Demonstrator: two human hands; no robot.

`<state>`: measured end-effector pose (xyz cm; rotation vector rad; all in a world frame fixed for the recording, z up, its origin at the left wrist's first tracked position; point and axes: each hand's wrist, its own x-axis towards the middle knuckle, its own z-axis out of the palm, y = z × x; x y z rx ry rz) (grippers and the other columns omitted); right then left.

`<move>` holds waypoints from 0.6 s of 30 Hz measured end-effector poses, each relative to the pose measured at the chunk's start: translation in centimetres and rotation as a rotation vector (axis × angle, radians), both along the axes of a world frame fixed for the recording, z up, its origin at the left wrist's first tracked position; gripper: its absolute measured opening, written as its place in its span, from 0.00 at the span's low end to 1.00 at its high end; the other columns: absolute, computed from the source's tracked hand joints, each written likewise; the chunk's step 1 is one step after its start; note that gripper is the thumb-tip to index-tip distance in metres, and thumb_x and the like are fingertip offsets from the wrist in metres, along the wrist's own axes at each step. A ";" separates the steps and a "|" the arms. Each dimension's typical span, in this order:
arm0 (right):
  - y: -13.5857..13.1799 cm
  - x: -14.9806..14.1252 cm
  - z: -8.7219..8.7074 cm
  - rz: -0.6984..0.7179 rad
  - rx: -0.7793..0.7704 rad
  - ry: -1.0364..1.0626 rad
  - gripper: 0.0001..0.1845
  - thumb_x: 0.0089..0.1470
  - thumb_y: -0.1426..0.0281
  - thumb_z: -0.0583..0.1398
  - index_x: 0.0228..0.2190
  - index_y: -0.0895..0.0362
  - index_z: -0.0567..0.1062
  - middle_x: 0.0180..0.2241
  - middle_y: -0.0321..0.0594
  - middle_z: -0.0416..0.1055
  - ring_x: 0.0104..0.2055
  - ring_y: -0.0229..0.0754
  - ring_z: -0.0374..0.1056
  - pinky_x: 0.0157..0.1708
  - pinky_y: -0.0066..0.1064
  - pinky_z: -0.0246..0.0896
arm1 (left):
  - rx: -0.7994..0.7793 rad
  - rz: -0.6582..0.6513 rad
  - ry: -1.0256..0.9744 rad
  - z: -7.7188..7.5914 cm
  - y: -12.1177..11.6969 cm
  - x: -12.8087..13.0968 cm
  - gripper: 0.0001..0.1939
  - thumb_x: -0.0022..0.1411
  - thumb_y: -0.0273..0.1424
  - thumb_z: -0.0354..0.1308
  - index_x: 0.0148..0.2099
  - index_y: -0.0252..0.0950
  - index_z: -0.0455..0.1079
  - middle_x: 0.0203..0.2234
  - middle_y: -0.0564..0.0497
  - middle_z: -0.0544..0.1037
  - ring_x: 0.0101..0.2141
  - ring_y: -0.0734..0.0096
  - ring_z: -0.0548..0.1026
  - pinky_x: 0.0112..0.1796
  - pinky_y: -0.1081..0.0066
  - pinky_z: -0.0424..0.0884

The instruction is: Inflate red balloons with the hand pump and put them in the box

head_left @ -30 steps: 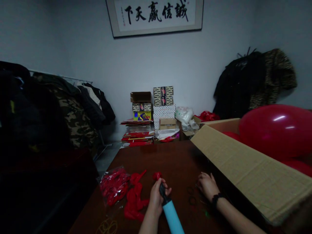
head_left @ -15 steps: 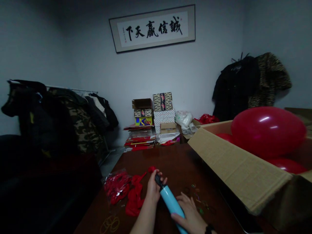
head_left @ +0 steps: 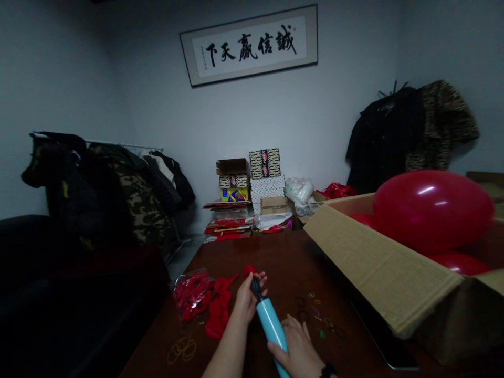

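Observation:
A light blue hand pump (head_left: pixel 270 323) with a black nozzle lies slanted over the dark wooden table (head_left: pixel 275 257). My left hand (head_left: pixel 247 299) is closed round the nozzle end, pinching a small uninflated red balloon (head_left: pixel 249 271) onto it. My right hand (head_left: pixel 297 349) is wrapped round the pump's blue barrel lower down. Loose red balloons (head_left: pixel 218 315) and a clear bag of red balloons (head_left: pixel 191 294) lie just left of my left hand.
A big open cardboard box (head_left: pixel 370 262) at the right holds inflated red balloons (head_left: pixel 431 210). Small coloured rubber bands (head_left: pixel 315 310) are scattered right of the pump, yellowish ones (head_left: pixel 181 349) at the front left. Stacked boxes (head_left: pixel 263 178) stand behind the table, coats hang left and right.
My right hand left the rubber bands and took hold of the pump barrel. The left hand kept the balloon on the nozzle. The view tilted up slightly.

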<state>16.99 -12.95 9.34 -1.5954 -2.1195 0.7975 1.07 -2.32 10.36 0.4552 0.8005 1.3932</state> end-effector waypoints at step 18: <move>0.3 -0.5 -3.2 -0.145 0.006 -0.009 0.34 0.40 0.58 0.57 0.48 0.64 0.68 0.55 0.54 0.62 0.61 0.54 0.50 0.62 0.49 0.33 | -0.111 -0.033 -0.060 -2.0 -0.1 0.1 0.05 0.57 0.30 0.57 0.37 0.35 0.67 0.39 0.44 0.78 0.37 0.61 0.78 0.35 0.62 0.72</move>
